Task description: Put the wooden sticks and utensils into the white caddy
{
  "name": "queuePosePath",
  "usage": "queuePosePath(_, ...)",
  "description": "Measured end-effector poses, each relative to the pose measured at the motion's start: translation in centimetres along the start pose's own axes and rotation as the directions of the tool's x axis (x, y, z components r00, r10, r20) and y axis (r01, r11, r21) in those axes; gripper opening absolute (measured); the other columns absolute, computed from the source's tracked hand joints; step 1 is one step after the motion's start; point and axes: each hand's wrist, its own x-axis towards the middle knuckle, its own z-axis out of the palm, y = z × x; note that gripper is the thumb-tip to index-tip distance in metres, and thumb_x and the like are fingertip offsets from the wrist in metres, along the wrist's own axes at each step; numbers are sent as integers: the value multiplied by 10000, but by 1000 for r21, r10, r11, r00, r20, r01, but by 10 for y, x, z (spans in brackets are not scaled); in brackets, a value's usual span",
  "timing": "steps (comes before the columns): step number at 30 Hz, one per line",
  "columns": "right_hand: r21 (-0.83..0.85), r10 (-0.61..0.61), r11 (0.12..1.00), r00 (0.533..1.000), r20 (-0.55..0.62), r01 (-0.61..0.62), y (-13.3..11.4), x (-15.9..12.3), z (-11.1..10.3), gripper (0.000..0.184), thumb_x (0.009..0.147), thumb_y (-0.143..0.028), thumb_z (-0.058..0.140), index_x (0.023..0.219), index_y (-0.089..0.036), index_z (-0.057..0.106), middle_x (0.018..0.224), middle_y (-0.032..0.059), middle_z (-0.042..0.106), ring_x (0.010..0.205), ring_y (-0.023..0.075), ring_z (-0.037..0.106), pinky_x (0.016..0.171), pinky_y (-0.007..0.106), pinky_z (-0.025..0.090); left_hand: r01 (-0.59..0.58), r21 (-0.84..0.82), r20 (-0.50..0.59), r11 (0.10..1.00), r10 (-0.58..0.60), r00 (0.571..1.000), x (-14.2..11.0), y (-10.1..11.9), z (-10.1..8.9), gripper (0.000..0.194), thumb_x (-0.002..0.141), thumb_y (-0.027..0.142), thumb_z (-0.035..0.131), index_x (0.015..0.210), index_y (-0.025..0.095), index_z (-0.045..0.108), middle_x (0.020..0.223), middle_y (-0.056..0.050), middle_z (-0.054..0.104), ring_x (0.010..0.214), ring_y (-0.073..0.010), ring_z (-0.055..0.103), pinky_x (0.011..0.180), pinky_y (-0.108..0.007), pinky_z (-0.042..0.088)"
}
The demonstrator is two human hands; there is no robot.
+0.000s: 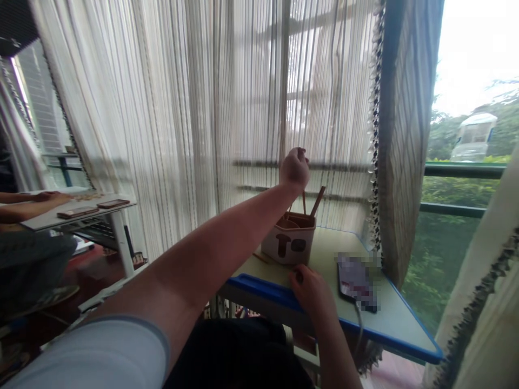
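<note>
Box with sticks stands right of centre on the surface, below the curled left hand and near the half-curled right hand, both holds impossible to tell; reaching above it seems the step, needing clearance over the sticks next.

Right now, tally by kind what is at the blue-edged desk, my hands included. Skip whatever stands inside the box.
Open-topped box: 1
Smartphone: 1
Cable: 1
Thin stick-like piece beside the box: 1
Hands: 2 (left hand raised above the box, right hand low in front of it)
Total: 6
</note>
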Motion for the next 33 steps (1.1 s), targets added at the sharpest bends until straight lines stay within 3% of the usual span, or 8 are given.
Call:
queuePosePath(5, 9, 1, 1000, 1000, 3, -1, 0, 1, 0, 208, 849, -331, 468, 898, -208, 629, 855, 46, 665, 830, 178, 585, 746, 266, 368, 32, 118, 35, 992, -37, 999, 20, -14, 10, 323, 970, 317, 300, 1090, 166, 559, 785, -34, 637, 640, -99, 578, 622, -223, 435)
queuePosePath(8, 7, 11, 1000, 1000, 7, -11, 0, 1, 0, 197, 850, -333, 469, 877, -219, 628, 844, 40, 663, 833, 183, 584, 741, 273, 364, 39, 171, 128, 985, -61, 990, 20, -22, 18, 333, 968, 308, 302, 1102, 139, 556, 793, -47, 648, 600, -95, 580, 603, -222, 437)
queuePosePath(12, 6, -5, 1000, 1000, 1, 5, -1, 2, -1, 199, 856, -334, 464, 863, -218, 626, 854, 47, 663, 856, 192, 581, 742, 277, 363, 53, 306, 363, 951, -167, 917, 0, -37, 29, 300, 957, 243, 322, 1065, 116, 572, 845, -81, 672, 644, -112, 619, 637, -240, 462)
queuePosePath(14, -5, -9, 1000, 1000, 0, 9, -2, 2, -1, 198, 857, -333, 467, 841, -214, 624, 851, 52, 663, 858, 194, 580, 742, 277, 363, -39, 459, 431, 887, -185, 883, -16, -44, 31, 241, 927, 218, 395, 1036, 125, 589, 883, -102, 681, 753, -151, 644, 717, -278, 472)
queuePosePath(17, -3, -13, 1000, 1000, 2, 13, -2, 3, 0, 185, 856, -320, 476, 848, -212, 626, 862, 56, 666, 855, 190, 580, 745, 276, 361, -253, 602, 466, 757, -76, 881, -36, -50, 32, 289, 897, 215, 432, 1159, 158, 538, 929, -128, 685, 892, -222, 639, 800, -354, 459)
queuePosePath(20, -6, -24, 1000, 1000, 3, 24, -2, 4, 0, 184, 856, -311, 472, 865, -211, 626, 885, 59, 669, 866, 194, 579, 750, 280, 360, -355, 628, 515, 693, -28, 857, -42, -49, 31, 374, 889, 195, 414, 1259, 183, 462, 932, -131, 686, 902, -243, 640, 800, -368, 456)
queuePosePath(29, -40, -12, 999, 1000, 19, 13, -3, 3, -2, 198, 855, -338, 482, 882, -210, 631, 911, 53, 670, 882, 201, 572, 753, 290, 362, -194, 669, 468, 718, -204, 860, -34, -43, 25, 300, 878, 276, 454, 1112, 118, 556, 1021, -174, 656, 1001, -261, 609, 827, -352, 456)
queuePosePath(33, -43, -10, 999, 1000, 20, 11, -3, 3, -2, 208, 856, -346, 484, 889, -208, 637, 911, 59, 670, 887, 198, 571, 760, 287, 364, -208, 653, 468, 728, -172, 867, -28, -42, 26, 254, 871, 241, 446, 976, 90, 621, 992, -192, 658, 983, -266, 615, 803, -343, 462)
